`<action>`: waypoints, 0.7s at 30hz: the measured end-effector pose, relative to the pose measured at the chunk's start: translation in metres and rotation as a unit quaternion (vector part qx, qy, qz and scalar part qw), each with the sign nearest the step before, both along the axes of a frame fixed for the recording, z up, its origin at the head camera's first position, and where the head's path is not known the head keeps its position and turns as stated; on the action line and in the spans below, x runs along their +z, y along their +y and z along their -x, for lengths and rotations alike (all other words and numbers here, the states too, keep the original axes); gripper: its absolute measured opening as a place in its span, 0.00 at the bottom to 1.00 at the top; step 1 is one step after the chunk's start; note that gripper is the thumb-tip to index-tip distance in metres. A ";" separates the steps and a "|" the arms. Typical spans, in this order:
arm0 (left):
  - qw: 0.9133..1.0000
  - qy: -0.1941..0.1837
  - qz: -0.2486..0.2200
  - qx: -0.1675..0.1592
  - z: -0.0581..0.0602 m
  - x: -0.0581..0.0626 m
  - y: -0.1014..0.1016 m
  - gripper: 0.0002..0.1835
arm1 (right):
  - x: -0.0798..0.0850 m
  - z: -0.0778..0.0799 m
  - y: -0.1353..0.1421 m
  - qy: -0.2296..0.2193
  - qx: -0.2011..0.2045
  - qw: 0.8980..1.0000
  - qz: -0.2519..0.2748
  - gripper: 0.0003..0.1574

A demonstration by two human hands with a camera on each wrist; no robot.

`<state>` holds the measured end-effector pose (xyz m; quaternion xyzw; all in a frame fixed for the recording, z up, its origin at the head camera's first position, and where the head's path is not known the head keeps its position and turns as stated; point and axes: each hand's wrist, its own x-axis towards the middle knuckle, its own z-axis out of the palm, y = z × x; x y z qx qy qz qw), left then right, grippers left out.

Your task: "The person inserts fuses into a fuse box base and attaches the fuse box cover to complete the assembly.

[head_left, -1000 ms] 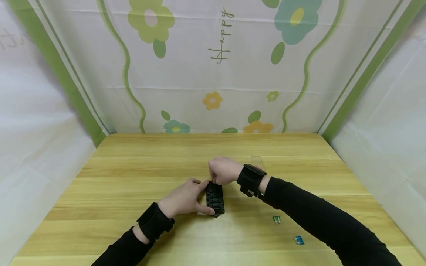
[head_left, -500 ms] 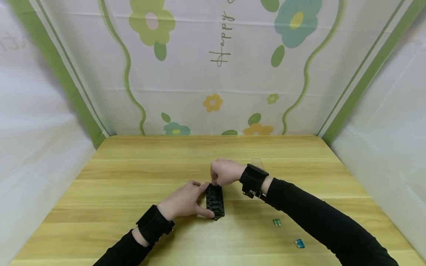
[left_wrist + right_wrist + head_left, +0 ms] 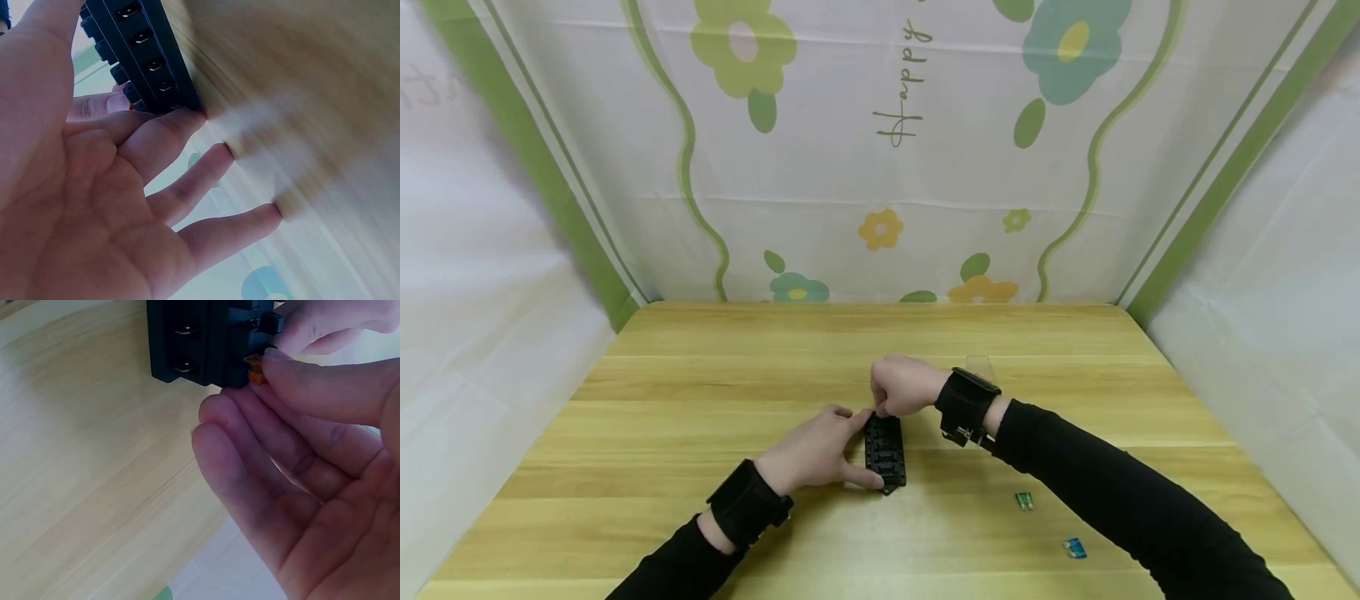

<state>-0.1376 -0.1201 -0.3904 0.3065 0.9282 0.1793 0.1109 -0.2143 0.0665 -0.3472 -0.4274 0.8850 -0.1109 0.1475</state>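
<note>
A black fuse block [image 3: 886,454] with a row of slots lies on the wooden table in the head view. My left hand [image 3: 812,450] grips it by its two ends, thumb at the near end and forefinger at the far end. In the left wrist view its other fingers [image 3: 194,181] are spread, tips on the table. At the block's far end, my right hand [image 3: 910,385] pinches a small orange blade fuse [image 3: 256,375] between thumb and forefinger. The fuse sits against a slot; how deep it is in cannot be told. In the head view the right hand hides it.
A green blade fuse [image 3: 1024,501] and a blue blade fuse [image 3: 1075,548] lie on the table [image 3: 700,400] beside the right forearm. Behind the right wrist lies a clear plastic piece [image 3: 980,367], partly hidden. Printed cloth walls [image 3: 820,167] close in the back and sides.
Both hands keep their hold at the block. The right hand shifts only very slightly at the far end, and the whole head view sways a little.
</note>
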 end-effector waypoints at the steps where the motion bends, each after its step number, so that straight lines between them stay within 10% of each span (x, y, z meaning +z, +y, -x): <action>1: 1.000 0.000 0.000 -0.001 0.000 0.000 0.000 0.55 | 0.000 0.000 0.000 -0.001 -0.003 1.000 -0.002 0.10; 21: 1.000 0.009 -0.001 -0.002 0.000 0.001 0.003 0.54 | 0.003 -0.002 -0.001 -0.004 -0.020 1.000 -0.017 0.09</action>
